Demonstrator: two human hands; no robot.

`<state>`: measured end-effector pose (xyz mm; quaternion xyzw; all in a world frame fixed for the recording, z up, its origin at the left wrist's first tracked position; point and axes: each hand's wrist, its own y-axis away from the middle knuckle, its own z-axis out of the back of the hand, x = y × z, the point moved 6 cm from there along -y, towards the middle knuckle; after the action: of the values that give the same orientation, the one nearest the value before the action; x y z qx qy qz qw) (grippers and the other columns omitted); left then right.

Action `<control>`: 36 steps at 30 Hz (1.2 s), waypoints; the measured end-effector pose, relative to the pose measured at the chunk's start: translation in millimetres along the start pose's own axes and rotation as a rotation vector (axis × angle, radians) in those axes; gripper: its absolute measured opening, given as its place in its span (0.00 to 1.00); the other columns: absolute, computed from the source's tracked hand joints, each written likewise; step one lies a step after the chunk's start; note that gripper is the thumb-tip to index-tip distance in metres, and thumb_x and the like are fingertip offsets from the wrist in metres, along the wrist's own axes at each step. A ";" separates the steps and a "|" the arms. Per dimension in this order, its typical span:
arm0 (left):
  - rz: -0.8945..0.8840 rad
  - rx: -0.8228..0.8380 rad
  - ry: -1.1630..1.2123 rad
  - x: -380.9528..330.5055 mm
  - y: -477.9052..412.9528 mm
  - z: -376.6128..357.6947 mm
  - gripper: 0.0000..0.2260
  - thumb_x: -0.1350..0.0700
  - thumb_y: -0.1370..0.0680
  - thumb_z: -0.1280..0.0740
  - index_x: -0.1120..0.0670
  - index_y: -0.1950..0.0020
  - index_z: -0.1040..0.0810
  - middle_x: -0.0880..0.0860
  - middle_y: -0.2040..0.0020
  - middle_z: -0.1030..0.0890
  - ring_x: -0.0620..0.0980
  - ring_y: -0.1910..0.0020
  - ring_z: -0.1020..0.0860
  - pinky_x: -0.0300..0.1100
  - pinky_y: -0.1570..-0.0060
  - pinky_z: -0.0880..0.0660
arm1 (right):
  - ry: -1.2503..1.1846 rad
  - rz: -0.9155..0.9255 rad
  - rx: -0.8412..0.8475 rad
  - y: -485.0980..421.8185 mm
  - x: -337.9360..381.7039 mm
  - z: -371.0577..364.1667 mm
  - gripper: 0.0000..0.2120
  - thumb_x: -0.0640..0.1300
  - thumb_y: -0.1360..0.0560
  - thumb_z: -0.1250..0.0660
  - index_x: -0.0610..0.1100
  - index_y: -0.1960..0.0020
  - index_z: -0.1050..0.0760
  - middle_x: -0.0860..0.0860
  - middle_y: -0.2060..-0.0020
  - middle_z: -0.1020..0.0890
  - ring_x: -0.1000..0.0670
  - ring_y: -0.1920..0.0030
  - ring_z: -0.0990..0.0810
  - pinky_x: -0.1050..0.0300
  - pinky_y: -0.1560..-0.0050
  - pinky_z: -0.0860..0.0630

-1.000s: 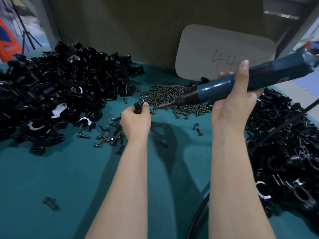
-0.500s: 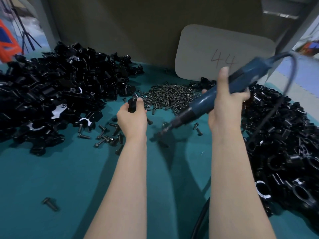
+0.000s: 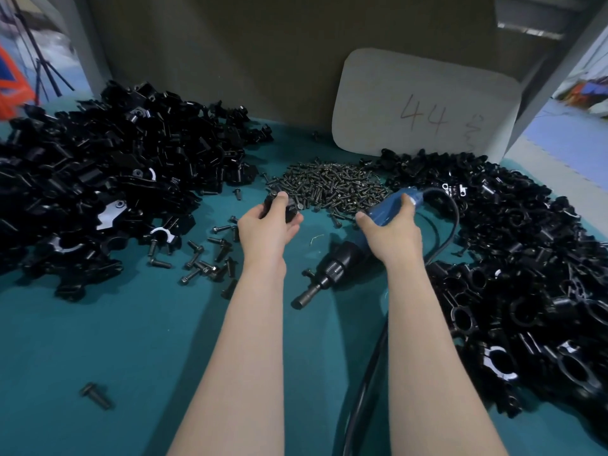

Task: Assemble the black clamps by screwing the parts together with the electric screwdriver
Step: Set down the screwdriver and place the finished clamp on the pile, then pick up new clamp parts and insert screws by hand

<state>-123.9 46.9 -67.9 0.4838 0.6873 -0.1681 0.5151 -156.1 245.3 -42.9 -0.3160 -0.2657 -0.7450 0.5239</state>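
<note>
Holds a black clamp (image 3: pixel 282 209) in the left hand (image 3: pixel 266 227), fingers curled round it, just at the near edge of the heap of screws (image 3: pixel 329 187). Grips the blue body of the electric screwdriver (image 3: pixel 335 269) in the right hand (image 3: pixel 393 233), fingers and thumb wrapped round it, black nose slanted down toward the near left, bit low over the teal surface (image 3: pixel 131 340); cannot tell whether touching. Black cable (image 3: pixel 451 222) looping from the tool's rear, out to the right and back toward the near edge. Heaped black clamp parts on both sides: left pile (image 3: pixel 98 179), right pile (image 3: pixel 526 258). Loose screws (image 3: pixel 210 261) scattered beside the left wrist, a lone screw (image 3: pixel 97 394) far down at the near left. Pale card (image 3: pixel 424 103) marked "44" propped against the back wall.
</note>
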 end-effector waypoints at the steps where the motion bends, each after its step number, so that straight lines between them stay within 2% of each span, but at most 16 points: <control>1: 0.006 0.002 -0.007 0.3 0.0 0.0 0.06 0.54 0.21 0.33 0.55 0.56 0.21 0.56 0.49 0.18 0.48 0.61 0.17 0.32 0.62 0.21 | 0.096 -0.006 0.014 2.4 1.2 -2.0 0.39 0.60 0.25 0.36 0.50 0.23 0.53 0.40 0.30 0.34 0.37 0.32 0.35 0.48 0.36 0.36; 4: 0.011 -0.002 -0.021 -0.2 0.6 -0.5 0.06 0.54 0.21 0.33 0.55 0.56 0.22 0.55 0.49 0.18 0.48 0.62 0.17 0.33 0.60 0.20 | 0.236 0.008 -0.050 13.1 13.2 -1.2 0.35 0.61 0.25 0.36 0.49 0.24 0.45 0.39 0.29 0.39 0.38 0.31 0.40 0.45 0.33 0.39; 6: -0.009 -0.008 -0.022 -1.8 2.0 -1.1 0.06 0.55 0.21 0.32 0.54 0.57 0.23 0.53 0.53 0.18 0.48 0.63 0.18 0.33 0.62 0.20 | 0.179 0.182 -0.115 22.2 37.8 -0.7 0.29 0.58 0.25 0.34 0.51 0.28 0.37 0.43 0.31 0.36 0.42 0.33 0.36 0.49 0.35 0.36; 7: -0.023 -0.010 -0.027 -2.8 2.7 -1.2 0.06 0.56 0.21 0.32 0.55 0.58 0.23 0.52 0.55 0.18 0.48 0.64 0.19 0.33 0.62 0.20 | 0.129 0.290 -0.091 25.9 52.2 -4.4 0.24 0.57 0.25 0.33 0.52 0.31 0.31 0.46 0.36 0.30 0.46 0.38 0.31 0.55 0.40 0.32; 9: -0.048 -0.016 -0.064 -4.5 3.0 -0.8 0.07 0.56 0.21 0.33 0.55 0.59 0.22 0.52 0.59 0.18 0.49 0.62 0.19 0.36 0.61 0.20 | 0.076 0.442 0.066 36.3 78.4 -20.3 0.13 0.53 0.25 0.33 0.51 0.42 0.24 0.54 0.54 0.21 0.57 0.55 0.24 0.68 0.58 0.31; 11: -0.073 -0.037 -0.115 -6.0 2.6 1.1 0.07 0.55 0.21 0.33 0.55 0.59 0.22 0.53 0.59 0.18 0.51 0.58 0.18 0.42 0.55 0.19 | 0.102 0.522 0.185 44.2 91.7 -37.8 0.06 0.48 0.24 0.34 0.49 0.49 0.22 0.57 0.64 0.23 0.57 0.62 0.25 0.66 0.64 0.30; 13: -0.119 -0.103 -0.169 -9.3 0.7 6.7 0.06 0.54 0.22 0.33 0.54 0.57 0.21 0.53 0.58 0.18 0.54 0.53 0.18 0.49 0.47 0.20 | 0.070 0.548 0.193 46.7 95.6 -45.5 0.05 0.44 0.23 0.35 0.45 0.51 0.22 0.55 0.64 0.23 0.55 0.63 0.26 0.63 0.63 0.30; 16: -0.197 -0.257 -0.149 -18.8 1.0 20.5 0.05 0.52 0.22 0.33 0.52 0.56 0.23 0.48 0.59 0.20 0.55 0.51 0.18 0.48 0.47 0.21 | -0.070 0.527 0.152 42.8 94.5 -39.3 0.03 0.42 0.24 0.36 0.47 0.55 0.24 0.58 0.66 0.25 0.60 0.66 0.28 0.67 0.67 0.33; 18: -0.229 -0.304 -0.045 -25.0 1.9 25.1 0.05 0.52 0.21 0.34 0.51 0.56 0.25 0.46 0.60 0.23 0.52 0.53 0.18 0.45 0.49 0.22 | -0.047 0.522 0.214 42.3 94.3 -42.2 0.03 0.41 0.25 0.35 0.48 0.56 0.24 0.57 0.65 0.23 0.59 0.66 0.27 0.69 0.68 0.33; 20: -0.237 -0.288 0.084 -29.2 3.2 23.8 0.06 0.53 0.20 0.34 0.52 0.56 0.25 0.45 0.62 0.23 0.45 0.59 0.17 0.38 0.56 0.23 | 0.083 0.525 0.343 47.7 93.5 -55.2 0.03 0.42 0.24 0.33 0.48 0.52 0.22 0.53 0.59 0.20 0.54 0.60 0.24 0.68 0.64 0.29; 23: -0.225 -0.208 0.189 -32.6 5.2 16.5 0.06 0.54 0.20 0.34 0.54 0.56 0.25 0.48 0.60 0.21 0.42 0.63 0.17 0.32 0.61 0.24 | 0.346 0.459 0.422 51.1 84.9 -61.0 0.11 0.44 0.24 0.32 0.46 0.42 0.23 0.47 0.46 0.20 0.47 0.49 0.22 0.56 0.48 0.25; 27: -0.118 -0.128 0.246 -27.2 5.3 8.3 0.08 0.55 0.20 0.34 0.56 0.58 0.25 0.55 0.57 0.20 0.48 0.61 0.18 0.36 0.59 0.20 | 0.869 0.346 0.502 54.9 66.0 -57.6 0.17 0.51 0.28 0.29 0.46 0.43 0.26 0.48 0.48 0.21 0.43 0.45 0.24 0.48 0.39 0.34; 29: -0.052 -0.075 0.273 -22.7 7.1 2.7 0.08 0.56 0.20 0.34 0.57 0.58 0.24 0.58 0.56 0.20 0.49 0.62 0.19 0.37 0.57 0.19 | 0.949 0.374 0.533 61.5 65.0 -64.7 0.15 0.47 0.26 0.31 0.46 0.41 0.27 0.48 0.47 0.22 0.43 0.42 0.26 0.43 0.34 0.40; 30: -0.028 -0.052 0.274 -20.7 7.8 0.9 0.08 0.56 0.20 0.34 0.58 0.57 0.24 0.60 0.54 0.20 0.50 0.62 0.19 0.37 0.57 0.20 | 0.941 0.397 0.536 62.7 66.0 -68.2 0.14 0.44 0.25 0.33 0.45 0.41 0.28 0.47 0.46 0.22 0.43 0.42 0.26 0.42 0.33 0.41; 32: -0.002 -0.024 0.264 -18.2 9.0 -0.7 0.08 0.57 0.20 0.34 0.58 0.57 0.24 0.63 0.51 0.20 0.50 0.61 0.19 0.37 0.58 0.20 | 0.829 0.425 0.525 60.3 69.0 -69.0 0.13 0.40 0.24 0.36 0.44 0.40 0.27 0.46 0.45 0.22 0.44 0.43 0.25 0.45 0.34 0.34; 36: 0.027 0.015 0.218 -13.7 9.4 -5.5 0.07 0.57 0.20 0.34 0.58 0.56 0.24 0.62 0.50 0.21 0.51 0.61 0.19 0.37 0.58 0.20 | 0.146 0.418 0.272 41.4 75.4 -35.1 0.07 0.43 0.21 0.36 0.44 0.47 0.21 0.51 0.57 0.20 0.50 0.57 0.21 0.55 0.50 0.24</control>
<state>-119.0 48.6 -51.2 0.5123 0.7314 -0.1125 0.4359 -142.5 160.7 -6.8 -0.2359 -0.2537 -0.5987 0.7221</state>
